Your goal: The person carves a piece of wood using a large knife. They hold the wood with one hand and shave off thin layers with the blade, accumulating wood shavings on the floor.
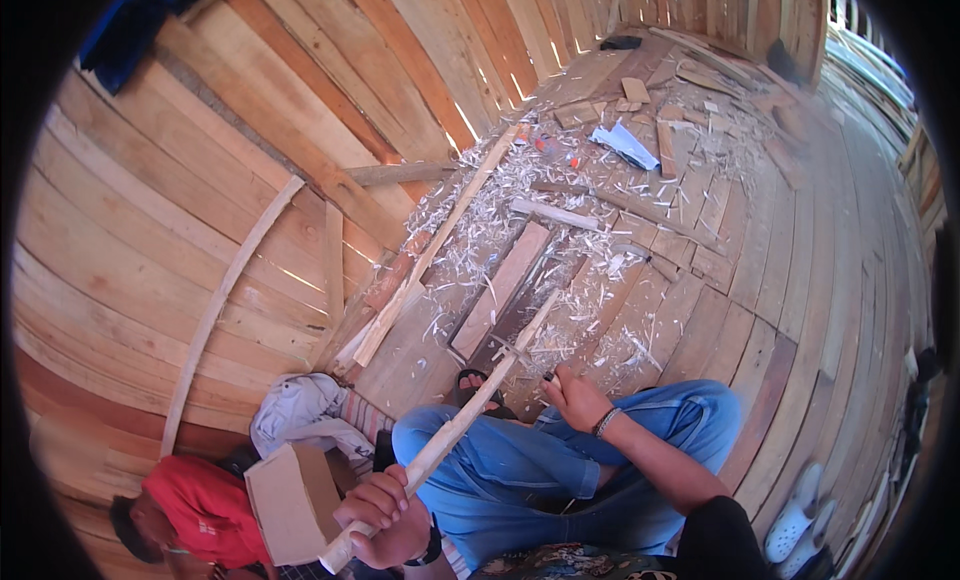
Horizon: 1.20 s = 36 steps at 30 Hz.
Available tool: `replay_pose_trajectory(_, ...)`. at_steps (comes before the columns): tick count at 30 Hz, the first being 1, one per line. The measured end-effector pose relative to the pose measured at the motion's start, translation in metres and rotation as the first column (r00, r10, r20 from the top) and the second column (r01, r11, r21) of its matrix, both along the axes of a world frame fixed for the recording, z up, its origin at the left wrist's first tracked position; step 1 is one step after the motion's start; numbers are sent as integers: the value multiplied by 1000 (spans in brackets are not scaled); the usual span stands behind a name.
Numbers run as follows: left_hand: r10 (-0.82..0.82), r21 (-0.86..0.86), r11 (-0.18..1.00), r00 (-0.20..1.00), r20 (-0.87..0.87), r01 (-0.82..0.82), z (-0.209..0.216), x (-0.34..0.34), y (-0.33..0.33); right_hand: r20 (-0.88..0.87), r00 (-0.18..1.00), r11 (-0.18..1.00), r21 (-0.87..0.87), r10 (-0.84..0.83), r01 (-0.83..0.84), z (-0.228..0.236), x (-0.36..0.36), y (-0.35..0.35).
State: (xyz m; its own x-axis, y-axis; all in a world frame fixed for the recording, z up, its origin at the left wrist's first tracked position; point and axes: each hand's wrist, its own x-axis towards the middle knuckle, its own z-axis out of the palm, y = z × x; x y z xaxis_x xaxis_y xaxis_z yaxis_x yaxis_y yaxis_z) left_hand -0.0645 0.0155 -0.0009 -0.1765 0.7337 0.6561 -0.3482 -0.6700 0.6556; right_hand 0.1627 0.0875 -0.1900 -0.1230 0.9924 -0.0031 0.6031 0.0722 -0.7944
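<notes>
This place is looking like a rough woodworking shop: a bare plank wall [240,110] is rising beside a plank floor [770,250], and daylight is leaking through the gaps [463,127] between its boards. Pale shavings [470,250] are littering the floor, and wood offcuts [634,90] are lying scattered toward the far end. A long wooden strip [437,250] is resting among the shavings, while a wooden pole [460,420] is slanting across the seated person's lap.

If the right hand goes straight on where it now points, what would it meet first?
Most likely the long pale stick, which lies ahead of the right hand, though depth is hard to judge here.
</notes>
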Motion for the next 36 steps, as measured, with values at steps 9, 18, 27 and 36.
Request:
replay_pose_trajectory(9, -158, 4, 987, 984, -78, 159, 16, 4, 22, 74, 978, 979, -46, -195, 199, -41, 13, 17)
replay_pose_trajectory(18, -141, -5, 990, 989, -39, 141, 29, 10, 27, 103, 974, 977, -53, -201, 207, -59, 16, 31)
replay_pose_trajectory(27, -141, -23, 990, 989, 38, 142, 17, -8, 15, 79, 993, 995, -38, -85, 88, -36, 3, 32)
replay_pose_trajectory(36, -368, 35, 928, 929, -46, 370, -9, -45, 19, 201, 979, 998, -41, -37, 46, -43, 15, 29)
